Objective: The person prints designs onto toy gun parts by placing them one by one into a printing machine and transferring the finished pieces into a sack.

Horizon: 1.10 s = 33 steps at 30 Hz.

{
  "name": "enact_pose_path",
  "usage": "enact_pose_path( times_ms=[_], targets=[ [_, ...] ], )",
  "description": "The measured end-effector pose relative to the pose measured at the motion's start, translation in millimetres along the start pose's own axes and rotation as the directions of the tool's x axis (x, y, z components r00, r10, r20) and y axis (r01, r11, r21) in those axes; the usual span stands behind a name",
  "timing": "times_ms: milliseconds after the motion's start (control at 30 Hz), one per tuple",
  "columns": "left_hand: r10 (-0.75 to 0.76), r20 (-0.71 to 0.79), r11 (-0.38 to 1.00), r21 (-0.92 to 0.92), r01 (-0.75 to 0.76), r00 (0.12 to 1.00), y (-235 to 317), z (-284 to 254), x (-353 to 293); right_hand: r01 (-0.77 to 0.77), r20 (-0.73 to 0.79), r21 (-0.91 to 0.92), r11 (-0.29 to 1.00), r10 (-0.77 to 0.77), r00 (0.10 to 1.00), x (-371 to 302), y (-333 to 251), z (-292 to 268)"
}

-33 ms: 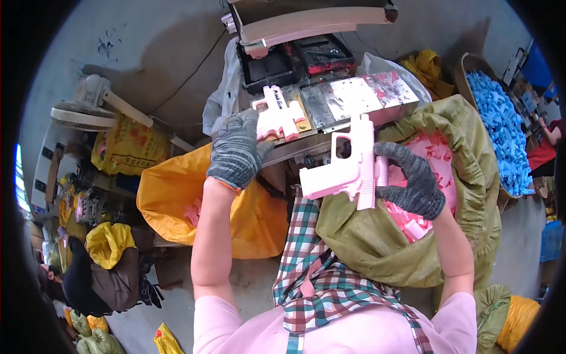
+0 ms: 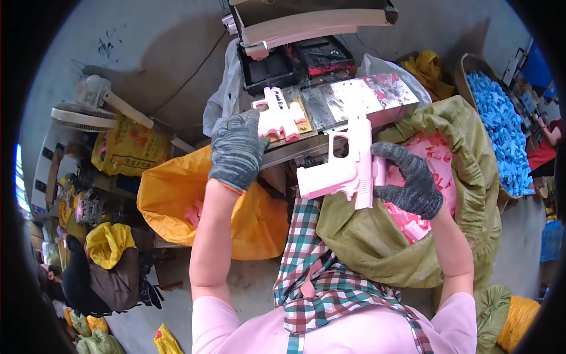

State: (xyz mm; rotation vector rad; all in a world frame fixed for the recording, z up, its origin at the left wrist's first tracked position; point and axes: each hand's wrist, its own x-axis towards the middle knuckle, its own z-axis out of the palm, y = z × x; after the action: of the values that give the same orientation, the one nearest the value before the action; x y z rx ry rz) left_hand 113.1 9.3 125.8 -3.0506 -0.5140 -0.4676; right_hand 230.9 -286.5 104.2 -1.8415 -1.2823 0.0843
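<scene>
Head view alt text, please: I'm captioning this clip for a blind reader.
A person in grey knit gloves holds a pink toy-gun shell in the right hand, while the left hand rests on another pink shell lying on a metal press table. An olive sack of pink parts sits at the right, a yellow sack at the left.

Both hands wear grey knit gloves on bare forearms. The left hand (image 2: 237,150) reaches forward, fingers curled downward; the right hand (image 2: 411,180) is clenched, gripping.

Right hand (image 2: 413,180) grips pink toy pistol (image 2: 345,168) — left hand (image 2: 236,147) on another (image 2: 280,115).
</scene>
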Motion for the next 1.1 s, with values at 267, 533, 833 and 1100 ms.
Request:
enact_pose_path(
  times_ms=[267,533,833,1100],
  targets=[
    [-0.251,-0.291,0.956,0.072,0.283,0.923,-56,56,-88,0.130,0.092,0.051,0.990,-0.135,0.987,77,12,31],
    [-0.437,-0.124,0.889,0.093,0.449,0.891,-133,66,-186,0.474,0.002,-0.314,0.822,-0.499,0.867,155,48,75],
    [-0.354,-0.382,0.903,-0.378,0.205,0.854,-49,120,-215,0.093,0.283,-0.336,0.937,0.006,0.959,-42,14,51],
    [-0.060,0.163,0.485,-0.858,0.171,0.985,77,194,-211,-0.467,0.014,-0.774,0.428,0.748,0.663,-154,26,72]
  ],
)
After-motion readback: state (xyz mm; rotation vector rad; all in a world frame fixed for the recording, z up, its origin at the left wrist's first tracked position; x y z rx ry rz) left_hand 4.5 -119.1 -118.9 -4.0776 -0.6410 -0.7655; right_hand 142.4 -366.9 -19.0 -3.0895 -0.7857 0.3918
